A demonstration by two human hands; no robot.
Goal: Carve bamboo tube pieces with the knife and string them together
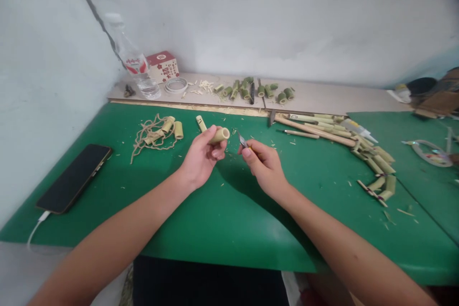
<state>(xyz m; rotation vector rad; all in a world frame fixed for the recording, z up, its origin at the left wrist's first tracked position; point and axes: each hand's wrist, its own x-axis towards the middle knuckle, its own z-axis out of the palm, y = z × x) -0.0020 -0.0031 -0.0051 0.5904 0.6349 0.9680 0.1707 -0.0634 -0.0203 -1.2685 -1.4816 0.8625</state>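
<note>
My left hand (202,158) is closed around a short bamboo tube (219,136), its hollow cut end facing right. Behind those fingers, a pale bamboo piece with a drawn smiling face (201,123) shows; I cannot tell whether the hand touches it. Gripped in my right hand (264,162) is a small craft knife (243,141), the blade pointing up and left. A small gap separates the blade from the tube's open end. Left of my hands, several bamboo pieces (168,125) lie among tangled brown twine (141,137).
A phone (74,178) with a white cable lies at left. Along the back shelf are a water bottle (138,69), a red-and-cream box (163,67), a tape roll (176,86) and green bamboo cuttings (244,92). A hammer (315,131) and joined bamboo segments (375,160) lie at right.
</note>
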